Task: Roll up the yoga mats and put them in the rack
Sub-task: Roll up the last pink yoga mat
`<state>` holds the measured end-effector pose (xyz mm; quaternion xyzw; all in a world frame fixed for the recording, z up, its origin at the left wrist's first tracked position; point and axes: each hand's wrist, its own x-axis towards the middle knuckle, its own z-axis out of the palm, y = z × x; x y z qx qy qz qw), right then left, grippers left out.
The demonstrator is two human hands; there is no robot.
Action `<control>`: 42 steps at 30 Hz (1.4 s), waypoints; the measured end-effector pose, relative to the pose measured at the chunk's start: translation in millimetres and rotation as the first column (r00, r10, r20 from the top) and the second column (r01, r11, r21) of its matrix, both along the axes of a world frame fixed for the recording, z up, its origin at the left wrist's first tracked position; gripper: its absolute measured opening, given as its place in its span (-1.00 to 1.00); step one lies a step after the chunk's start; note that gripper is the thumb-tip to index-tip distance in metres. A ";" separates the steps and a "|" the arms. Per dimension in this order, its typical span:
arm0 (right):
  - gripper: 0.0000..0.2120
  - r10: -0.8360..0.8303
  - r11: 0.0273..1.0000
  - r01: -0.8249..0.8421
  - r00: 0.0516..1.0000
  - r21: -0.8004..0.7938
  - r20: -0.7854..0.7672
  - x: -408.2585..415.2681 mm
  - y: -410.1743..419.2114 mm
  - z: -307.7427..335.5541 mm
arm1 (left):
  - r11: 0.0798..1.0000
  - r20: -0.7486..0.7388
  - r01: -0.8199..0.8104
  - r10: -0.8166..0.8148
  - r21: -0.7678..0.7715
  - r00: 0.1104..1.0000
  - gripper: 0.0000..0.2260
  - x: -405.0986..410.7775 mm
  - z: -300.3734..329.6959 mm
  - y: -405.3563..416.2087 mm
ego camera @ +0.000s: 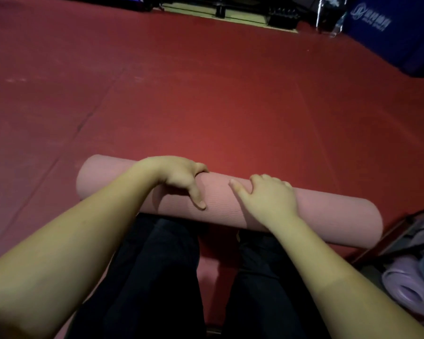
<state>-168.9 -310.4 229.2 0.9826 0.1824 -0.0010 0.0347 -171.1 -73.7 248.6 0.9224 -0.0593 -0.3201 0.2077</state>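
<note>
Left hand (179, 176) sat on top of the pink mat roll (220, 199), fingers curled over its far side, thumb hooked down the near face. Right hand (271, 198) lay just beside it on the same roll, palm down, fingers draped over the crest, thumb out toward the left hand. Both held the roll; neither was spread wide. Hands were close together near the roll's middle, so both ends were uncontrolled.

The roll lay on the red floor matting (206, 94), directly in front of the person's dark trouser legs (157, 277). A flat pink strip showed between the knees, behind the roll (probably the mat's tail, can't confirm).

Long axis ran side to side across the view, tilted: left end farther from the knees, right end nearer and lower in frame. Right end pointed toward the rack (402, 231), which stood just past it. Lilac rolled mats (406, 287) were already in there, open ends facing the camera.

Judgement on the step: rolling looked about done, or on its last turn. To do it well:
- spread hands toward the ends so the roll doesn't telescope
- keep steady downward pressure to hold it tight
- pin the loose edge before lifting, or it springs open
- lift with the axis level, feed it into the rack end-first beside the lilac ones

Main risk: the coil loosening during transfer.
</note>
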 end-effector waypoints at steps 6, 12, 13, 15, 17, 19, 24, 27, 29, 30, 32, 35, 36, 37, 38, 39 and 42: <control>-0.27 0.010 0.999 -0.008 0.999 0.038 -0.053 23.9 2.5 -1.9 | 0.971 0.488 0.008 -0.128 0.241 0.863 -0.11 -25.5 -16.9 -1.7; -0.29 0.024 0.997 -0.016 0.993 0.070 -0.111 32.7 11.5 1.5 | 0.910 0.758 -0.134 -0.239 0.393 0.606 0.00 -85.0 -68.6 -10.3; -0.29 0.020 0.997 -0.012 0.993 0.071 -0.116 32.5 13.0 2.6 | 0.892 0.720 -0.147 -0.238 0.428 0.652 0.09 -89.4 -72.6 -14.5; -0.28 0.006 0.997 0.005 0.990 0.077 -0.141 34.2 15.4 5.2 | 0.864 0.677 -0.202 -0.195 0.461 0.710 0.15 -91.4 -74.4 -22.9; -0.26 -0.016 0.996 0.032 0.983 0.084 -0.183 35.4 16.9 10.0 | 0.850 0.689 -0.244 -0.176 0.466 0.703 0.05 -88.6 -70.0 -27.0; -0.24 -0.041 0.996 0.057 0.975 0.071 -0.216 37.7 15.1 16.1 | 0.846 0.677 -0.234 -0.186 0.478 0.712 0.00 -81.6 -61.3 -29.0; -0.18 -0.046 0.996 0.062 0.972 0.063 -0.228 40.2 1.5 38.1 | 0.866 0.702 -0.212 -0.200 0.453 0.683 0.02 -87.7 -28.9 -30.9; -0.16 -0.027 0.999 0.039 0.944 0.029 -0.329 35.4 -1.5 52.5 | 0.879 0.687 -0.187 -0.194 0.439 0.700 -0.04 -104.0 -9.4 -34.4; -0.20 -0.009 1.000 0.015 0.912 0.010 -0.409 31.9 -1.3 57.9 | 0.885 0.662 -0.170 -0.184 0.432 0.726 -0.08 -113.7 -0.4 -36.5; -0.22 -0.007 1.000 0.012 0.893 0.006 -0.450 30.4 -1.0 57.5 | 0.889 0.637 -0.151 -0.182 0.432 0.750 -0.07 -116.7 1.6 -36.8; -0.24 -0.012 1.000 0.025 0.847 0.017 -0.531 25.7 -1.7 51.9 | 0.899 0.563 -0.105 -0.171 0.425 0.809 -0.03 -118.1 2.8 -37.2; -0.25 -0.017 0.998 0.053 0.819 0.046 -0.574 23.3 -4.1 37.0 | 0.902 0.462 -0.043 -0.178 0.429 0.869 0.00 -106.8 3.0 -36.2; -0.30 0.009 0.996 0.037 0.860 0.080 -0.510 25.6 -4.8 32.4 | 0.907 0.433 -0.028 -0.172 0.419 0.885 0.01 -100.0 3.4 -34.6; -0.38 0.035 0.992 0.017 0.912 0.123 -0.408 27.1 -5.2 29.6 | 0.915 0.398 -0.015 -0.160 0.403 0.903 0.02 -92.5 4.1 -32.4; -0.45 0.056 0.986 -0.005 0.952 0.167 -0.302 26.9 -5.1 27.7 | 0.924 0.361 -0.005 -0.145 0.382 0.921 0.02 -84.1 5.5 -29.6; -0.51 0.079 0.978 -0.036 0.974 0.204 -0.211 24.6 -4.8 26.8 | 0.935 0.322 0.003 -0.125 0.355 0.939 0.01 -75.0 7.0 -26.4; -0.51 0.122 0.973 -0.091 0.983 0.213 -0.139 9.4 -4.6 23.4 | 0.975 0.164 0.018 -0.056 0.222 0.985 -0.01 -44.1 11.1 -16.9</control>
